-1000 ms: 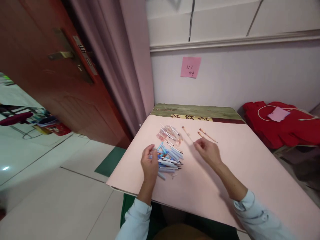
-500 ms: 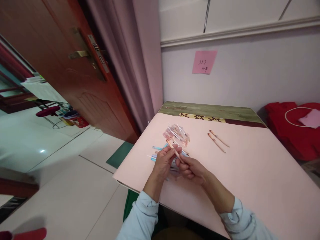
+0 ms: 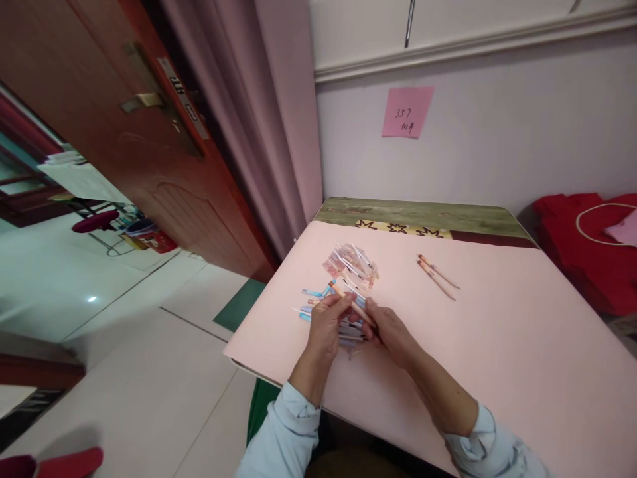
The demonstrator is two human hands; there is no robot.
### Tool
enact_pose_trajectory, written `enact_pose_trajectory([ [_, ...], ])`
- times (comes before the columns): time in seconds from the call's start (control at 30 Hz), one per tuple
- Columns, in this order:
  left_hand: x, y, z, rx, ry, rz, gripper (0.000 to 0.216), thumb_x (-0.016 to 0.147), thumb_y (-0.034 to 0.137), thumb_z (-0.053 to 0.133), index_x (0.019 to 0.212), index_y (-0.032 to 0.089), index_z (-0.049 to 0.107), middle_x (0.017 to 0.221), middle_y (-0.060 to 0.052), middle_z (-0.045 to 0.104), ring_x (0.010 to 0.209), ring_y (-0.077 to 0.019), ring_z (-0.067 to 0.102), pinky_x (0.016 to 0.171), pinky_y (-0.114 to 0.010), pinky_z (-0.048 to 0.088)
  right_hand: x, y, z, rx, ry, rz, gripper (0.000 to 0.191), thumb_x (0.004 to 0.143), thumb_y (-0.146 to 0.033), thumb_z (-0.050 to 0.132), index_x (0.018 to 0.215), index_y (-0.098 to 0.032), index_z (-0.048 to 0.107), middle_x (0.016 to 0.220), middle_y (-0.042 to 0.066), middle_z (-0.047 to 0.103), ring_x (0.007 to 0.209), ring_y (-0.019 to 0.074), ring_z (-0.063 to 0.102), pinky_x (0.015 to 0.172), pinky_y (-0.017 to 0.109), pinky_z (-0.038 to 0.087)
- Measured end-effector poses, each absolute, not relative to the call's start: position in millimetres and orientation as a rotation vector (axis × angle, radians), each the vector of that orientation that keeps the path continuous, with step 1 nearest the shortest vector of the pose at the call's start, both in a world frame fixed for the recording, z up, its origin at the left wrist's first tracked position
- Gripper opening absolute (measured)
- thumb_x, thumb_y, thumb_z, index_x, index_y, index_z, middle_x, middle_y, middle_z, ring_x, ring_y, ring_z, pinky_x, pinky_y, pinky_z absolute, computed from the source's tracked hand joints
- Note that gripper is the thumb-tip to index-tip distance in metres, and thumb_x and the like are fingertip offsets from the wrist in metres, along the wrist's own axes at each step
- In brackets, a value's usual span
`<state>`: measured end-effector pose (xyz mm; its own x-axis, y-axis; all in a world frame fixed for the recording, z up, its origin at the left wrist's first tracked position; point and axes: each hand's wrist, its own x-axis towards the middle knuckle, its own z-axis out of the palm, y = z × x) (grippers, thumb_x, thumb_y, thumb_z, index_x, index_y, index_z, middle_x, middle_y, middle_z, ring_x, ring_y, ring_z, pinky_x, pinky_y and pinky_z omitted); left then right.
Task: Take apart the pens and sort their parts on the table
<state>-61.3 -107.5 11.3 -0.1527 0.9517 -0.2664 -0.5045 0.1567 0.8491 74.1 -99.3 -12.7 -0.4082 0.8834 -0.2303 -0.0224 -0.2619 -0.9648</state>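
Observation:
My left hand (image 3: 328, 325) and my right hand (image 3: 388, 332) meet over a pile of thin pens on a pink table cover (image 3: 497, 345). Both pinch one orange-tipped pen (image 3: 351, 304), which slants up to the left between them. Under the hands lie several blue pens (image 3: 313, 293). A heap of pink and white pens (image 3: 354, 264) sits just beyond them. Two more orange pens (image 3: 438, 275) lie apart to the right.
A pink sticky note (image 3: 407, 111) is on the wall behind the table. A brown door (image 3: 129, 133) and a mauve curtain (image 3: 259, 119) stand at the left. Red cloth with a white cable (image 3: 592, 232) lies to the right of the table.
My right hand took an orange pen from beside the two at the right and brought it to my left hand. Both hands now grip it over the blue pens.

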Motion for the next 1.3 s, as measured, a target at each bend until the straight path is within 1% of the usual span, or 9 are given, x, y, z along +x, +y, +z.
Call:
enact_pose_trajectory([
  [0.3, -55.9, -106.6, 8.6, 0.548, 1.163, 1.490, 0.031, 0.059, 0.031, 0.085, 0.075, 0.010, 0.068, 0.070, -0.003, 0.068, 0.063, -0.0122, 0.062, 0.063, -0.024, 0.048, 72.7, -99.4, -8.1, -0.995, -1.153, 1.682, 0.044, 0.065, -0.054, 0.081, 0.071, -0.018, 0.056, 0.056, -0.004, 0.056, 0.050, 0.0087, 0.043, 0.049, 0.023, 0.032],
  [0.4, -55.2, -105.9, 7.7, 0.609, 1.206, 1.488, 0.038, 0.062, 0.033, 0.083, 0.088, 0.010, 0.068, 0.069, -0.003, 0.067, 0.061, -0.0123, 0.061, 0.060, -0.023, 0.047, 70.9, -99.2, -11.5, -1.006, -1.109, 1.659, 0.047, 0.058, -0.051, 0.085, 0.070, -0.018, 0.053, 0.055, -0.005, 0.055, 0.050, 0.0086, 0.044, 0.050, 0.023, 0.033],
  [0.53, -55.7, -108.8, 10.5, 0.846, 1.240, 1.578, 0.078, 0.069, 0.030, 0.079, 0.139, 0.020, 0.045, 0.071, 0.002, 0.067, 0.064, -0.0127, 0.062, 0.064, -0.024, 0.048, 70.1, -99.1, -9.6, -1.016, -1.093, 1.706, 0.049, 0.059, -0.052, 0.085, 0.071, -0.019, 0.050, 0.054, -0.006, 0.053, 0.047, 0.0078, 0.041, 0.047, 0.022, 0.031],
  [0.6, -56.7, -110.4, 11.3, 0.960, 1.213, 1.602, 0.084, 0.074, 0.030, 0.076, 0.147, 0.023, 0.035, 0.075, 0.002, 0.067, 0.067, -0.0123, 0.062, 0.067, -0.024, 0.049, 71.4, -99.8, -6.3, -0.989, -1.123, 1.723, 0.049, 0.061, -0.054, 0.083, 0.073, -0.020, 0.051, 0.053, -0.007, 0.050, 0.046, 0.0071, 0.038, 0.045, 0.022, 0.028],
  [0.8, -62.2, -110.1, 10.2, 0.942, 1.239, 1.610, 0.075, 0.077, 0.029, 0.073, 0.143, 0.021, 0.040, 0.074, 0.002, 0.065, 0.067, -0.0116, 0.061, 0.068, -0.024, 0.049, 77.6, -100.1, -7.0, -0.959, -1.167, 2.015, 0.056, 0.083, -0.071, 0.050, 0.084, -0.017, 0.064, 0.047, -0.009, 0.032, 0.040, 0.0066, 0.017, 0.040, 0.024, 0.012],
  [0.97, -62.0, -108.5, 10.2, 0.853, 1.232, 1.649, 0.076, 0.075, 0.030, 0.075, 0.142, 0.020, 0.040, 0.073, 0.001, 0.065, 0.064, -0.0121, 0.061, 0.065, -0.024, 0.049, 73.4, -97.3, -13.6, -0.989, -1.157, 1.839, 0.044, 0.072, -0.058, 0.074, 0.080, -0.016, 0.064, 0.061, -0.001, 0.059, 0.048, 0.0074, 0.040, 0.046, 0.022, 0.025],
  [1.07, -60.1, -107.9, 9.7, 0.827, 1.237, 1.682, 0.076, 0.074, 0.030, 0.075, 0.141, 0.020, 0.041, 0.074, 0.001, 0.066, 0.065, -0.0122, 0.062, 0.065, -0.024, 0.049, 70.8, -98.3, -12.3, -0.990, -1.126, 1.778, 0.044, 0.062, -0.050, 0.084, 0.079, -0.017, 0.060, 0.059, -0.004, 0.057, 0.048, 0.0070, 0.041, 0.047, 0.021, 0.027],
  [1.23, -60.7, -107.7, 8.6, 0.825, 1.258, 1.697, 0.080, 0.074, 0.031, 0.075, 0.144, 0.022, 0.037, 0.071, 0.003, 0.064, 0.062, -0.0119, 0.061, 0.066, -0.025, 0.049, 72.2, -100.6, -7.1, -1.025, -1.143, 1.859, 0.049, 0.080, -0.066, 0.058, 0.076, -0.017, 0.060, 0.047, -0.008, 0.040, 0.040, 0.0066, 0.029, 0.041, 0.022, 0.019],
  [1.3, -61.7, -108.1, 7.7, 0.830, 1.267, 1.683, 0.078, 0.074, 0.031, 0.075, 0.142, 0.022, 0.038, 0.071, 0.002, 0.064, 0.062, -0.0123, 0.062, 0.065, -0.025, 0.049, 72.8, -100.2, -6.6, -1.056, -1.130, 1.887, 0.052, 0.080, -0.068, 0.057, 0.078, -0.017, 0.063, 0.047, -0.007, 0.044, 0.039, 0.0068, 0.031, 0.040, 0.022, 0.020],
])
